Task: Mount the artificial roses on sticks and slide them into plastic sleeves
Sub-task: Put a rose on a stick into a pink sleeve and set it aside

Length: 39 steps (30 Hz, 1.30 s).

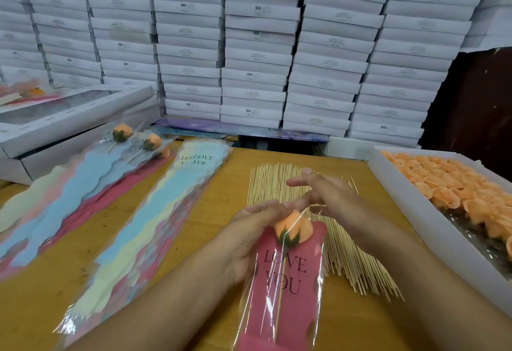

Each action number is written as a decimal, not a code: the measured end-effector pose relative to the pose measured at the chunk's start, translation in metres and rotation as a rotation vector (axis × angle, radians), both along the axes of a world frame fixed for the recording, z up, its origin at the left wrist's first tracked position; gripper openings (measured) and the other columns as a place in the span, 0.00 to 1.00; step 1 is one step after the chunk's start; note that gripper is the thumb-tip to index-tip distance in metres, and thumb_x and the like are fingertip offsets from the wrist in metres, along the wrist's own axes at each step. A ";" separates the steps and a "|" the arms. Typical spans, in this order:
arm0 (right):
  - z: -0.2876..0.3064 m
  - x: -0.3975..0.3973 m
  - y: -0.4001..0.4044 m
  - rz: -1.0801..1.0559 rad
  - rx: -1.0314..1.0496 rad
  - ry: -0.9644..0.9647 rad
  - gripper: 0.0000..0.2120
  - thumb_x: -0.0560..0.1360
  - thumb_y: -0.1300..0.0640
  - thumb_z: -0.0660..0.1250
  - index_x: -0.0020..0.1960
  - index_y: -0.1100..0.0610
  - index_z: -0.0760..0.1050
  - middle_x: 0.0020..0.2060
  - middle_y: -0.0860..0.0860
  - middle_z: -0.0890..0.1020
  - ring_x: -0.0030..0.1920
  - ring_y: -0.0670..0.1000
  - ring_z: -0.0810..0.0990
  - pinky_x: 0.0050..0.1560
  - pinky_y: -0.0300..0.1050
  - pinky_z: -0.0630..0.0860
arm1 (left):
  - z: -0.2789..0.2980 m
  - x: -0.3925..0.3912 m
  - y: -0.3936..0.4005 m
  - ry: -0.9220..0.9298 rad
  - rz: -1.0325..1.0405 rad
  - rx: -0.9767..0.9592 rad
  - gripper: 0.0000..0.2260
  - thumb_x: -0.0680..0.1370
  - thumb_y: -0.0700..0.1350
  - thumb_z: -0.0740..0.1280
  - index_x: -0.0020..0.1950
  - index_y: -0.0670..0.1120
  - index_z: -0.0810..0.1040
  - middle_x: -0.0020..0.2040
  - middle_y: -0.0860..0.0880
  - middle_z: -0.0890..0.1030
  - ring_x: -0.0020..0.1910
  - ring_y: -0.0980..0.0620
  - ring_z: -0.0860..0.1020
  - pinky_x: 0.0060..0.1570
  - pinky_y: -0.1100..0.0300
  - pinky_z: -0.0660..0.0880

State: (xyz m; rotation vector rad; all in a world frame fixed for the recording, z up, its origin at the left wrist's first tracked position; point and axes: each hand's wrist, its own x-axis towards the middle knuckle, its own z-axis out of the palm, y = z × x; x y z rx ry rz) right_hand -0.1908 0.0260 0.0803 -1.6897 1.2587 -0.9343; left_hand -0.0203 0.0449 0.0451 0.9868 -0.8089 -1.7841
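An orange rose (294,229) on a thin wooden stick (279,303) lies inside a pink plastic sleeve (296,289) printed "LOVE YOU". My left hand (249,237) grips the sleeve's left side beside the rose. My right hand (324,195) is at the sleeve's top opening, one finger touching the rose's tip, the other fingers spread. Under both hands a heap of loose sticks (277,181) lies on the table.
A white tray of orange roses (457,187) stands at the right. A stack of empty sleeves (155,226) lies left of centre. Finished sleeved roses (123,131) lie further left on more sleeves. White boxes (257,45) are piled along the back; the wooden table (216,184) shows between.
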 end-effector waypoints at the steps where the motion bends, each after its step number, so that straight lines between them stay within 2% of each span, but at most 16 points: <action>1: -0.001 0.000 0.000 0.002 0.011 0.006 0.25 0.74 0.30 0.55 0.57 0.43 0.81 0.47 0.51 0.86 0.58 0.49 0.81 0.66 0.54 0.71 | -0.001 0.000 -0.001 -0.003 0.007 0.001 0.28 0.70 0.40 0.78 0.68 0.40 0.74 0.51 0.39 0.86 0.41 0.43 0.85 0.38 0.50 0.83; 6: -0.001 0.000 -0.004 0.029 0.075 0.040 0.28 0.71 0.26 0.54 0.60 0.41 0.78 0.41 0.49 0.87 0.62 0.48 0.78 0.72 0.61 0.63 | -0.003 0.000 -0.002 0.020 0.014 -0.009 0.29 0.69 0.39 0.78 0.67 0.43 0.73 0.54 0.41 0.85 0.51 0.42 0.85 0.53 0.44 0.81; 7: -0.001 0.000 -0.005 0.034 0.085 0.046 0.29 0.70 0.26 0.53 0.60 0.41 0.77 0.42 0.49 0.87 0.63 0.48 0.78 0.73 0.62 0.62 | -0.004 0.001 -0.002 0.018 0.011 -0.011 0.29 0.69 0.40 0.78 0.67 0.43 0.73 0.54 0.41 0.86 0.50 0.43 0.85 0.52 0.44 0.82; 11: 0.001 -0.001 -0.004 0.087 0.127 0.086 0.33 0.70 0.23 0.51 0.63 0.41 0.74 0.41 0.48 0.87 0.62 0.46 0.78 0.74 0.62 0.59 | -0.005 0.000 -0.002 0.040 0.006 0.009 0.24 0.70 0.37 0.77 0.64 0.44 0.73 0.49 0.41 0.87 0.44 0.47 0.87 0.37 0.53 0.83; 14: 0.001 0.000 -0.002 0.110 0.158 0.104 0.33 0.70 0.25 0.50 0.64 0.42 0.73 0.41 0.48 0.87 0.61 0.45 0.78 0.73 0.59 0.62 | -0.005 0.000 -0.002 0.101 0.011 0.012 0.27 0.67 0.35 0.77 0.62 0.44 0.73 0.50 0.41 0.87 0.45 0.48 0.87 0.38 0.55 0.83; 16: 0.000 0.001 -0.002 0.114 0.184 0.115 0.31 0.72 0.26 0.50 0.64 0.42 0.74 0.45 0.50 0.87 0.62 0.47 0.78 0.72 0.58 0.63 | -0.006 0.000 -0.003 0.036 0.049 -0.018 0.24 0.64 0.38 0.78 0.56 0.46 0.74 0.44 0.44 0.87 0.38 0.52 0.86 0.32 0.59 0.80; 18: 0.000 0.003 -0.001 0.121 0.205 0.125 0.29 0.76 0.28 0.50 0.65 0.42 0.75 0.46 0.50 0.87 0.62 0.49 0.78 0.71 0.57 0.64 | -0.006 0.000 -0.003 0.015 0.084 -0.031 0.21 0.66 0.37 0.78 0.54 0.46 0.74 0.39 0.46 0.87 0.32 0.55 0.85 0.27 0.64 0.77; 21: 0.001 0.005 0.000 0.129 0.198 0.139 0.27 0.76 0.30 0.52 0.65 0.43 0.75 0.47 0.49 0.87 0.62 0.50 0.78 0.71 0.57 0.65 | -0.007 0.001 -0.005 0.011 0.082 -0.032 0.24 0.65 0.39 0.78 0.59 0.43 0.77 0.39 0.46 0.87 0.32 0.55 0.84 0.27 0.64 0.77; 23: 0.004 0.003 0.002 0.086 0.153 0.110 0.26 0.74 0.30 0.56 0.63 0.43 0.77 0.50 0.48 0.86 0.62 0.49 0.79 0.71 0.57 0.66 | -0.006 0.001 -0.005 0.017 0.080 -0.027 0.24 0.63 0.41 0.79 0.58 0.44 0.78 0.38 0.47 0.87 0.32 0.54 0.84 0.29 0.63 0.78; 26: 0.008 -0.001 0.006 0.054 0.040 0.040 0.27 0.70 0.32 0.59 0.63 0.44 0.75 0.46 0.43 0.87 0.57 0.40 0.80 0.70 0.57 0.66 | -0.005 0.002 -0.007 0.027 0.086 -0.026 0.26 0.62 0.42 0.78 0.59 0.42 0.80 0.45 0.45 0.87 0.36 0.53 0.85 0.32 0.61 0.80; 28: 0.007 -0.005 0.006 -0.029 -0.031 -0.037 0.23 0.71 0.34 0.65 0.62 0.43 0.76 0.51 0.41 0.86 0.57 0.38 0.79 0.69 0.55 0.69 | -0.004 0.003 -0.008 0.093 0.099 -0.006 0.27 0.63 0.39 0.77 0.61 0.41 0.78 0.48 0.43 0.87 0.40 0.51 0.86 0.34 0.59 0.81; 30: 0.002 -0.011 0.007 -0.130 -0.045 -0.095 0.22 0.71 0.36 0.70 0.62 0.41 0.76 0.58 0.42 0.82 0.62 0.43 0.78 0.66 0.52 0.73 | -0.004 0.004 -0.009 0.145 0.119 0.007 0.27 0.64 0.37 0.76 0.63 0.41 0.77 0.49 0.42 0.87 0.42 0.50 0.86 0.37 0.56 0.82; 32: -0.006 -0.013 0.014 -0.172 0.031 -0.159 0.29 0.65 0.35 0.71 0.63 0.43 0.74 0.61 0.45 0.80 0.60 0.46 0.80 0.59 0.48 0.77 | -0.003 0.004 -0.010 0.151 0.140 0.005 0.25 0.68 0.37 0.75 0.65 0.41 0.77 0.49 0.43 0.87 0.42 0.50 0.86 0.42 0.54 0.82; 34: -0.018 -0.011 0.020 -0.138 0.203 -0.233 0.37 0.59 0.36 0.74 0.65 0.50 0.74 0.58 0.50 0.82 0.55 0.50 0.84 0.51 0.46 0.81 | -0.003 0.004 -0.012 0.148 0.171 0.003 0.18 0.74 0.36 0.72 0.64 0.41 0.78 0.48 0.44 0.87 0.39 0.51 0.86 0.42 0.54 0.81; 35: -0.024 -0.010 0.024 -0.091 0.303 -0.263 0.37 0.60 0.38 0.76 0.65 0.53 0.75 0.56 0.52 0.84 0.53 0.53 0.85 0.48 0.46 0.82 | -0.003 0.004 -0.013 0.146 0.178 0.003 0.14 0.76 0.37 0.71 0.62 0.41 0.79 0.46 0.44 0.87 0.37 0.51 0.85 0.40 0.55 0.81; 39: -0.041 0.000 0.037 0.099 0.545 -0.348 0.24 0.68 0.49 0.79 0.58 0.61 0.81 0.52 0.61 0.85 0.49 0.57 0.86 0.47 0.48 0.82 | -0.004 0.003 -0.013 0.108 0.175 0.017 0.08 0.78 0.40 0.70 0.57 0.43 0.82 0.46 0.43 0.87 0.37 0.47 0.85 0.37 0.52 0.83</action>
